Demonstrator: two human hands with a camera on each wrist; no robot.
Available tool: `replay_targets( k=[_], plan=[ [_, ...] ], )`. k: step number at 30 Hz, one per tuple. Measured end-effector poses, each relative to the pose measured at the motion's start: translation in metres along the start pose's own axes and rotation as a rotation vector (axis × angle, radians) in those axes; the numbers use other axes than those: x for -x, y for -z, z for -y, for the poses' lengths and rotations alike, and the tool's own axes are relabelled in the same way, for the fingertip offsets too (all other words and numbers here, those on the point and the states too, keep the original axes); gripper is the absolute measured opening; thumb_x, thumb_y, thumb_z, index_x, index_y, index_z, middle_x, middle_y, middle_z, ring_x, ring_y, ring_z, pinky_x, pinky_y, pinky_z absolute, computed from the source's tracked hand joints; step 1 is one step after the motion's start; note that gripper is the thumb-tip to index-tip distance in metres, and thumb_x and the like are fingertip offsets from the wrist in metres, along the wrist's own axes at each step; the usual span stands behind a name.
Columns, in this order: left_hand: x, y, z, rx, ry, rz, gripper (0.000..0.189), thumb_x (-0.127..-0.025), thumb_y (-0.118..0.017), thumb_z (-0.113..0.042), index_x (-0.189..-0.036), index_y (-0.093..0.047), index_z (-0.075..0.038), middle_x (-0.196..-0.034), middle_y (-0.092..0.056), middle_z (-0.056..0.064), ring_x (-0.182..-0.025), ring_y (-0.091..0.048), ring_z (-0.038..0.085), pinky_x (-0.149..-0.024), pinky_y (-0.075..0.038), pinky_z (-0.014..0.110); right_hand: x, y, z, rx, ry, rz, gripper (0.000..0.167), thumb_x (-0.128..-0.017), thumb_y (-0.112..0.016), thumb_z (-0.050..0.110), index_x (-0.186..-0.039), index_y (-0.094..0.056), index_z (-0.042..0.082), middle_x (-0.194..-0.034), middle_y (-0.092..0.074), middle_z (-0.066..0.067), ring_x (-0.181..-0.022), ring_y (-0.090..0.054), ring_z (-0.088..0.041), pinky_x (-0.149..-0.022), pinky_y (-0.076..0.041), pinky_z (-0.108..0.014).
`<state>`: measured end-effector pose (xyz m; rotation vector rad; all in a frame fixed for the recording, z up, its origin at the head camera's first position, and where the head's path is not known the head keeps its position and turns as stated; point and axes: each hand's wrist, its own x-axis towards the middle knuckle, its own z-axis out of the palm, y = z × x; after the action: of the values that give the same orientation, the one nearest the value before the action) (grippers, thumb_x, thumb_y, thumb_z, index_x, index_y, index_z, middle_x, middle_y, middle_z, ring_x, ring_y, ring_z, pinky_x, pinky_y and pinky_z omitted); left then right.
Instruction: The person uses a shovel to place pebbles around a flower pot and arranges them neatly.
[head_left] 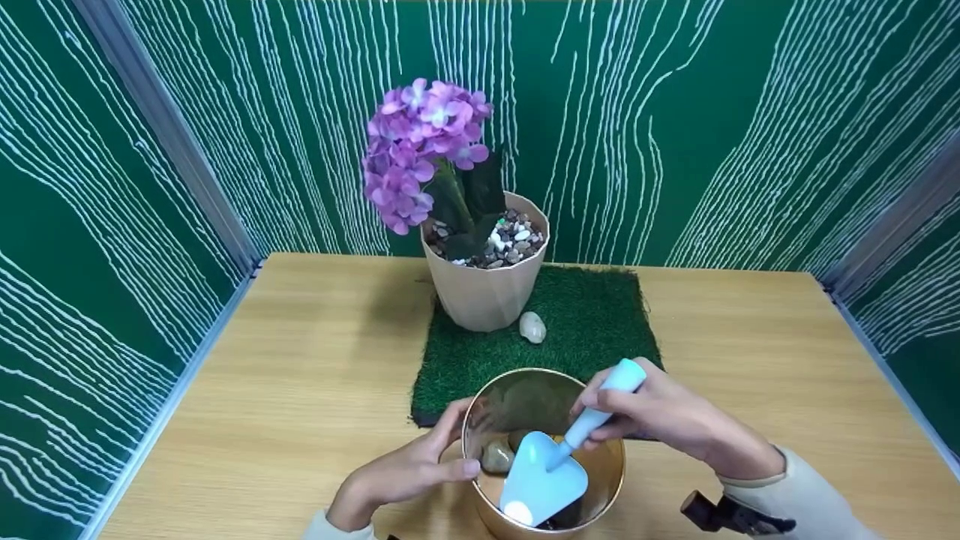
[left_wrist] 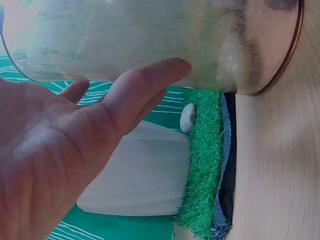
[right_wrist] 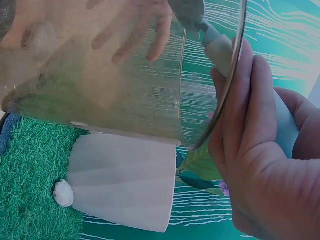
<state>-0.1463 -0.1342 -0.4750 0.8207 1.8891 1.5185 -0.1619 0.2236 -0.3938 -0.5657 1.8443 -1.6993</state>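
My right hand [head_left: 649,412] grips the handle of a light blue garden trowel [head_left: 544,480]. The trowel tilts down, its blade inside the mouth of an amber see-through container [head_left: 616,480]. Around the container's left side my left hand [head_left: 409,472] holds on, thumb on the near side and fingers on the far side. A greyish stone [head_left: 497,456] lies in the container left of the blade, with a darker one partly hidden behind it. In the right wrist view, the right fingers [right_wrist: 260,100] wrap the handle close beside the rim, and the left hand shows through the wall.
Beyond the container, a pale pot [head_left: 484,296] with purple flowers [head_left: 424,142] and small pebbles stands on an artificial grass mat [head_left: 600,322]. One whitish stone [head_left: 532,328] lies on the mat by the pot. Green panels with white lines enclose the wooden table [head_left: 300,360].
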Motion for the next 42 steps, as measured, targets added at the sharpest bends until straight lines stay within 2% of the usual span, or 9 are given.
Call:
replay_targets(
  k=[6,11,14,20,27,36,42],
  plan=[
    [0.000,0.000,0.000,0.002,0.002,0.002,0.091,-0.114,-0.060,-0.060,-0.173,-0.016,-0.006,-0.184,-0.021,0.023,-0.174,-0.023,0.047,-0.136,-0.025,0.067,0.000,0.003,0.000,0.006,-0.026,-0.040,0.035,-0.111,-0.055,0.003,-0.121,-0.063,-0.029,-0.106,-0.085,-0.001,-0.090,-0.085,-0.011,-0.083,-0.067,-0.023],
    [0.000,0.000,0.000,-0.004,-0.001,-0.001,0.092,-0.114,-0.060,-0.061,-0.172,-0.017,-0.006,-0.184,-0.021,0.023,-0.173,-0.023,0.048,-0.136,-0.025,0.067,-0.001,0.009,-0.002,-0.024,-0.027,-0.069,0.029,-0.112,-0.053,0.003,-0.115,-0.076,-0.014,-0.105,-0.084,-0.003,-0.089,-0.085,-0.012,-0.085,-0.068,-0.027],
    [0.000,0.000,0.000,-0.006,0.000,-0.001,0.092,-0.113,-0.060,-0.061,-0.172,-0.017,-0.006,-0.184,-0.020,0.024,-0.173,-0.022,0.049,-0.136,-0.023,0.068,-0.001,0.015,-0.002,-0.027,-0.017,-0.081,0.029,-0.114,-0.051,0.003,-0.115,-0.079,-0.005,-0.105,-0.084,-0.003,-0.090,-0.085,-0.013,-0.087,-0.068,-0.027],
    [-0.001,-0.001,-0.002,-0.007,0.001,0.002,0.092,-0.113,-0.060,-0.062,-0.172,-0.016,-0.006,-0.185,-0.018,0.025,-0.174,-0.022,0.049,-0.136,-0.023,0.068,-0.001,0.027,0.002,0.007,-0.004,-0.121,0.032,-0.117,-0.049,0.005,-0.117,-0.080,-0.003,-0.104,-0.084,-0.001,-0.091,-0.085,-0.013,-0.088,-0.067,-0.024],
    [-0.001,-0.002,-0.001,0.024,-0.008,0.013,0.092,-0.115,-0.060,-0.057,-0.173,-0.012,-0.005,-0.184,-0.019,0.025,-0.173,-0.023,0.048,-0.136,-0.027,0.061,0.000,0.039,0.004,-0.086,0.027,-0.119,0.037,-0.119,-0.047,0.004,-0.114,-0.083,0.006,-0.107,-0.084,-0.004,-0.094,-0.086,-0.014,-0.090,-0.066,-0.023],
    [-0.001,-0.002,-0.001,0.021,-0.005,0.012,0.094,-0.114,-0.060,-0.058,-0.174,-0.012,-0.005,-0.185,-0.019,0.025,-0.173,-0.024,0.048,-0.136,-0.027,0.060,0.000,0.052,0.003,-0.226,0.051,-0.111,0.044,-0.123,-0.040,0.006,-0.118,-0.083,0.009,-0.119,-0.083,-0.005,-0.101,-0.086,-0.017,-0.094,-0.067,-0.027],
    [0.000,-0.002,-0.003,-0.001,0.006,0.008,0.092,-0.114,-0.060,-0.058,-0.174,-0.012,-0.006,-0.185,-0.018,0.024,-0.173,-0.025,0.049,-0.135,-0.028,0.064,-0.002,0.058,0.003,-0.248,0.047,-0.140,0.044,-0.123,-0.040,0.007,-0.118,-0.083,0.009,-0.118,-0.086,-0.005,-0.101,-0.087,-0.017,-0.093,-0.066,-0.027]
  ],
)
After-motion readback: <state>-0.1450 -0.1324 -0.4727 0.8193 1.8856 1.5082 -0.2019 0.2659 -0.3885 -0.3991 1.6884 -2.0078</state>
